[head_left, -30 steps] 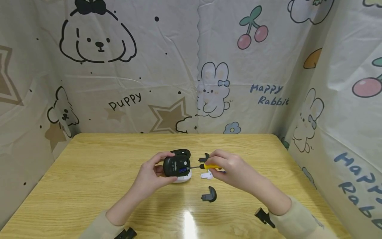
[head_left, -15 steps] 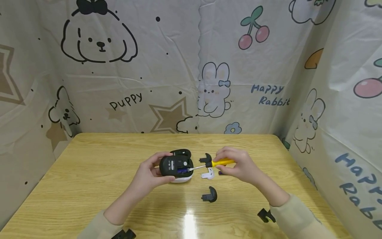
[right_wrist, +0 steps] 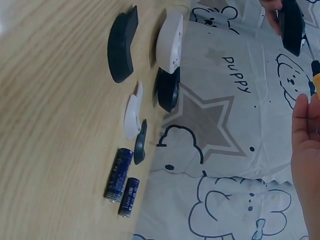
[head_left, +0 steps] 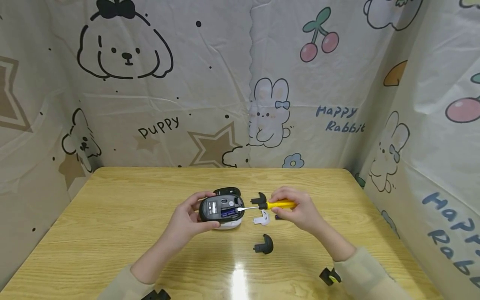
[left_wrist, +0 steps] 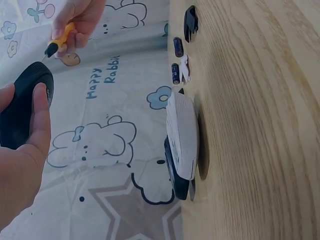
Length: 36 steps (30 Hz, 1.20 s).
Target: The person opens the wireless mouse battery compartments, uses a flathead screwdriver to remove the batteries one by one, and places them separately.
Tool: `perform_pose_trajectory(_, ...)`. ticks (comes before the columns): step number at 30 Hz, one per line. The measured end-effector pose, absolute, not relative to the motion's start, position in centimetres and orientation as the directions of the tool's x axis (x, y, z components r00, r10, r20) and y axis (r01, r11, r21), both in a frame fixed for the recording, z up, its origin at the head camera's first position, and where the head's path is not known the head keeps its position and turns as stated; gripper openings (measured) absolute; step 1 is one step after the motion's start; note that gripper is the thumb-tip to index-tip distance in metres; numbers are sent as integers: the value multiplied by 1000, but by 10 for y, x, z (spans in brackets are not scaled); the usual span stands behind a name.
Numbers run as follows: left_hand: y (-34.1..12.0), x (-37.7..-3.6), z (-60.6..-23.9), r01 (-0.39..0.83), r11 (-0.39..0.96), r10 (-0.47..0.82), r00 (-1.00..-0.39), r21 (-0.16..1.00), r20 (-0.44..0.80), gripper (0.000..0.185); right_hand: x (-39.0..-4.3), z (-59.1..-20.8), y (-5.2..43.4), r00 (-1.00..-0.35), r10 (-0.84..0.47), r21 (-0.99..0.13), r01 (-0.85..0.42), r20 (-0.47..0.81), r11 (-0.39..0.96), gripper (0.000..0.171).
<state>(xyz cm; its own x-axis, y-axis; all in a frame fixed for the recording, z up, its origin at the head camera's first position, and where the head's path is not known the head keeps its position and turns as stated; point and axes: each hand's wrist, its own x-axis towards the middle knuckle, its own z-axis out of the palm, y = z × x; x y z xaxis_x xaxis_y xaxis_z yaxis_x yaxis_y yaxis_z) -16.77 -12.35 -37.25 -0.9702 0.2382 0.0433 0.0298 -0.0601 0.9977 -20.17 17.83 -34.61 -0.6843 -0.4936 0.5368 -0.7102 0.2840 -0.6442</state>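
Observation:
Above the table my left hand (head_left: 187,214) grips a black computer mouse (head_left: 214,205), its underside turned up toward the head camera. Its battery compartment is uncovered, and a blue battery (head_left: 228,212) lies inside. My right hand (head_left: 300,207) holds a screwdriver by its yellow handle (head_left: 280,204). The metal shaft points left, with the tip at the right end of the compartment, close by the battery. In the left wrist view the mouse (left_wrist: 22,110) shows side-on between thumb and fingers. In the right wrist view the screwdriver is partly cut off by the frame edge.
A white mouse (right_wrist: 170,42) and another black mouse (right_wrist: 168,90) stand on the table (head_left: 142,233) behind the held one. To their right lie two black battery covers (head_left: 264,244) (head_left: 258,198), a white cover (head_left: 261,218) and two blue batteries (right_wrist: 119,175) (right_wrist: 129,197).
My left hand has tilted the mouse so its underside faces the head camera more, and shifted slightly left. My right hand moved right with the screwdriver, whose tip stays at the battery compartment.

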Motion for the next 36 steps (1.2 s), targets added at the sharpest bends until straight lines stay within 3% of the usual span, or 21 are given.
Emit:
perform_pose_trajectory(10, -118, -169, -374, 27, -136, 269, -961, 990, 63, 73, -214, -382, 183, -777, -412, -774, -593, 476, 222, 20)
perform_pose_trajectory(20, -117, -168, -373, 10, -93, 249, -968, 996, 33, 73, -213, -385, 180, -798, -428, -805, -550, 425, 225, 18)
perform_pose_trajectory(30, -118, -168, -371, 9, -64, 238, -971, 998, 25, 71, -197, -356, 169, -743, -488, -644, -656, 458, 394, 19)
perform_pose_trajectory(36, -118, -168, -371, 7, -50, 237, -971, 999, 18, 72, -202, -364, 173, -729, -489, -612, -676, 479, 411, 19)
